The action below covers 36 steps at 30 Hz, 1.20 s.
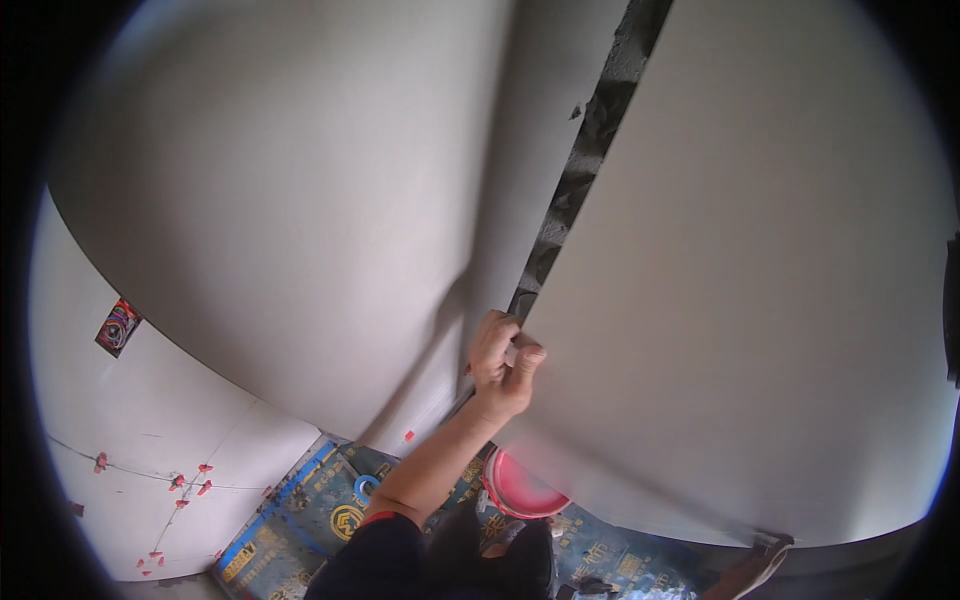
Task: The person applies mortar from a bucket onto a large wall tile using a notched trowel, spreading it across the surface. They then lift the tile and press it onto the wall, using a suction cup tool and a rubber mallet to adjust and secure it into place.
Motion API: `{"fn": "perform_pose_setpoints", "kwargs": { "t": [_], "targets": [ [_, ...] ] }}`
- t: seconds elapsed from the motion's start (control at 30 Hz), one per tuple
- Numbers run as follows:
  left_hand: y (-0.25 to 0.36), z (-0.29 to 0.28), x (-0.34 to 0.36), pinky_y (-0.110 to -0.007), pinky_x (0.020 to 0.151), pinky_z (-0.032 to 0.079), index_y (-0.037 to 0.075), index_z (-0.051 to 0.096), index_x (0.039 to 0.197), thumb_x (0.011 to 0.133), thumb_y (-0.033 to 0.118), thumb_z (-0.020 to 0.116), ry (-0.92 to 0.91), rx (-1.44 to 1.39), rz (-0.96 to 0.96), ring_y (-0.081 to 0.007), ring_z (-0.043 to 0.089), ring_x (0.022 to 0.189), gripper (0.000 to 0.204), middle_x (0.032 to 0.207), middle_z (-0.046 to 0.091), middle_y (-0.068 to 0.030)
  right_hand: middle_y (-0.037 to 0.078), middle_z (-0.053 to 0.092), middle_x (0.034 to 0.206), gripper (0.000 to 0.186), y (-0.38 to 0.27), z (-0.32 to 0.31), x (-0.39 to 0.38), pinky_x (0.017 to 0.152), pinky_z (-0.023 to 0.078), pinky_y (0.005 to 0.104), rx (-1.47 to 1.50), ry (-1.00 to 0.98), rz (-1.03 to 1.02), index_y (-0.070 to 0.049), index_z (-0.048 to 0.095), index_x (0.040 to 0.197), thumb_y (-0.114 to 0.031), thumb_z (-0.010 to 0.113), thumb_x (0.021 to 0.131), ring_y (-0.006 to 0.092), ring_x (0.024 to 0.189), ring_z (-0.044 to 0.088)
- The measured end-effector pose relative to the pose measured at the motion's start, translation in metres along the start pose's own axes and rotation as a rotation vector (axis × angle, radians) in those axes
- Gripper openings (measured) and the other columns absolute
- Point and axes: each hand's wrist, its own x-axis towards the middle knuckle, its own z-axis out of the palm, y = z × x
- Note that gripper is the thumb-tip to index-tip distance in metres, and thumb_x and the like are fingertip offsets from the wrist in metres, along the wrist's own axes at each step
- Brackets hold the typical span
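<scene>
Wide pale-grey flat slab: largest item, fills the right of the view, its left edge slanting; whether it stands free or bears on a backing, cannot tell. Smooth pale-grey panel, nearly as big: left of the slab, its bowed outline perhaps due to the lens. White tiled wall surface: well left of the slab, thin dark joints. Dark-green printed floor sheet: below the slab. Long dark strip with rough grey patches: along the slab's left edge, mortar by its look. Red round plastic bucket: just below the slab's lower left part. Left hand: grasping the slab's left edge, fingers curled, thumb toward the front face. Right hand: at the slab's lower edge, partly in view; grip cannot be told. Rectangular opening with coloured wires and blue ring-shaped tape roll: both left of the slab. Small red plastic clips: far left of the slab, on the joints. Progress, judged: clipped tiles look set; strip beside the slab remains exposed, joint not yet closed.
</scene>
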Motion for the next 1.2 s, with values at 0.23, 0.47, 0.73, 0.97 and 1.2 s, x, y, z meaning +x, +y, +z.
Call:
{"fn": "perform_pose_setpoints", "kwargs": {
  "t": [0.23,0.47,0.73,0.97,1.2],
  "targets": [
    [0.046,0.020,-0.003,-0.035,0.060,0.035,0.006,0.058,0.076,0.081,0.027,0.072,0.058,0.032,0.077,-0.0209,0.047,0.063,0.026,0.065,0.054,-0.0034,0.022,0.052,0.112,0.049,0.011,-0.055,0.033,0.083,0.055,0.0442,0.142,-0.247,0.188,0.006,0.050,0.115,-0.038,0.055,0.095,0.0327,0.097,0.057],
    [0.087,0.030,-0.012,-0.033,0.055,0.031,0.003,0.053,0.071,0.080,0.033,0.073,-0.036,-0.156,0.090,-0.0215,0.044,0.060,0.037,0.066,0.049,-0.0068,0.017,0.060,0.100,0.041,0.027,-0.123,0.063,0.076,0.054,0.0419,0.320,-0.287,0.285,-0.004,0.058,0.105,-0.042,0.060,0.091,0.0268,0.085,0.061],
    [0.134,0.065,0.017,-0.033,0.054,0.032,0.004,0.054,0.066,0.084,0.029,0.070,-0.070,-0.236,0.101,-0.0207,0.044,0.057,0.035,0.063,0.050,-0.0061,0.012,0.063,0.084,0.039,0.020,-0.175,0.088,0.071,0.053,0.0382,0.501,-0.417,0.359,-0.011,0.060,0.102,-0.046,0.064,0.086,0.0228,0.076,0.062],
    [0.197,0.085,0.075,-0.026,0.053,0.030,0.003,0.052,0.070,0.091,0.023,0.061,-0.058,-0.266,0.015,-0.0096,0.041,0.059,0.031,0.065,0.048,-0.0012,0.014,0.058,0.097,0.068,-0.067,-0.134,0.132,0.080,0.048,0.0391,0.169,-0.206,0.396,-0.001,0.047,0.128,-0.052,0.061,0.087,0.0242,0.088,0.058],
    [0.235,0.081,0.129,-0.023,0.051,0.023,0.005,0.044,0.067,0.095,0.021,0.058,-0.031,-0.380,-0.063,-0.0046,0.029,0.058,0.035,0.061,0.036,0.0056,0.004,0.053,0.088,0.062,-0.164,-0.058,0.116,0.068,0.042,0.0319,0.219,-0.151,0.266,-0.003,0.053,0.122,-0.052,0.065,0.086,0.0146,0.078,0.053]
  ]
}}
